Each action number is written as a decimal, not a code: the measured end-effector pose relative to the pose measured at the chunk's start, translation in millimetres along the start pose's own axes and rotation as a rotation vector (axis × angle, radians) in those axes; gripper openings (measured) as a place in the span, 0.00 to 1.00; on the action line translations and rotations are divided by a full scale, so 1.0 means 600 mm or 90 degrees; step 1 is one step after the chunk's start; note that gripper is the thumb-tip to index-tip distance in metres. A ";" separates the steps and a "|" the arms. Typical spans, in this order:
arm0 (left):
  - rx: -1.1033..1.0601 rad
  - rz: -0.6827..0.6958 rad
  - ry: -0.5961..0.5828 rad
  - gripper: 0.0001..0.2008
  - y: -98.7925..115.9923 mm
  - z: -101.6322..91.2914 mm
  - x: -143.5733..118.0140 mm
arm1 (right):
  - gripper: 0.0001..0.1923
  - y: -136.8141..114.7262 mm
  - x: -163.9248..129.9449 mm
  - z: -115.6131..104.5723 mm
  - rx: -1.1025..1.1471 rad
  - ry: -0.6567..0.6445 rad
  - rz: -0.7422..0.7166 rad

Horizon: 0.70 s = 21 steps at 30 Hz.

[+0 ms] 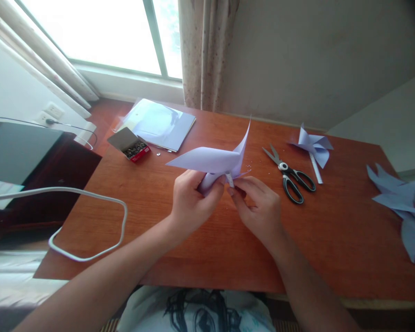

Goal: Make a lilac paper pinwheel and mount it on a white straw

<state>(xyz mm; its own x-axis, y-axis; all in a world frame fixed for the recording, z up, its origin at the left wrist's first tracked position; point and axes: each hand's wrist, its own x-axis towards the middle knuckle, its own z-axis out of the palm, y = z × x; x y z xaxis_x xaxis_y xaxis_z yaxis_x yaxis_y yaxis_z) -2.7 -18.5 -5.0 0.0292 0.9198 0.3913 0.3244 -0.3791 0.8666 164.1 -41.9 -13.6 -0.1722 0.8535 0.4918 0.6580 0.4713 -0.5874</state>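
Observation:
A pale lilac paper pinwheel (pixel 212 159) is held just above the middle of the wooden table (pixel 332 230). My left hand (pixel 190 200) grips its folded blades from the left and below. My right hand (pixel 259 207) pinches a small white stick (pixel 230 179) at the pinwheel's centre, fingertips touching the paper. One blade points up toward the wall and another stretches out to the left.
Black-handled scissors (pixel 288 175) lie right of my hands. A finished pinwheel on a stick (pixel 313 147) lies behind them. Cut paper scraps (pixel 401 203) sit at the right edge. An open box of pins (pixel 133 145) and a paper stack (pixel 159 122) lie far left; a white cable (pixel 90 226) loops over the left edge.

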 end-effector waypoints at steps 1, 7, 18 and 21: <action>-0.005 -0.001 -0.003 0.09 -0.001 0.000 -0.001 | 0.04 0.000 0.000 0.000 0.005 -0.001 0.001; -0.081 -0.050 -0.036 0.10 -0.009 0.001 -0.006 | 0.02 -0.001 0.003 0.001 0.011 0.013 0.007; -0.228 -0.081 -0.001 0.15 -0.012 -0.008 0.002 | 0.08 0.008 0.006 -0.003 0.358 0.057 0.287; -0.234 -0.118 0.012 0.14 -0.011 -0.009 0.009 | 0.11 0.008 0.011 -0.005 0.514 0.055 0.371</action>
<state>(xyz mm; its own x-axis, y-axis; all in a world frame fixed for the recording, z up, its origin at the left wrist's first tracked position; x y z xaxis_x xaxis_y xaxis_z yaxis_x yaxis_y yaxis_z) -9.7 -11.7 -6.9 -0.0159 0.9750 0.2215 -0.0370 -0.2219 0.9744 168.3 -34.4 -11.4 0.0936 0.9955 0.0134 -0.0774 0.0206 -0.9968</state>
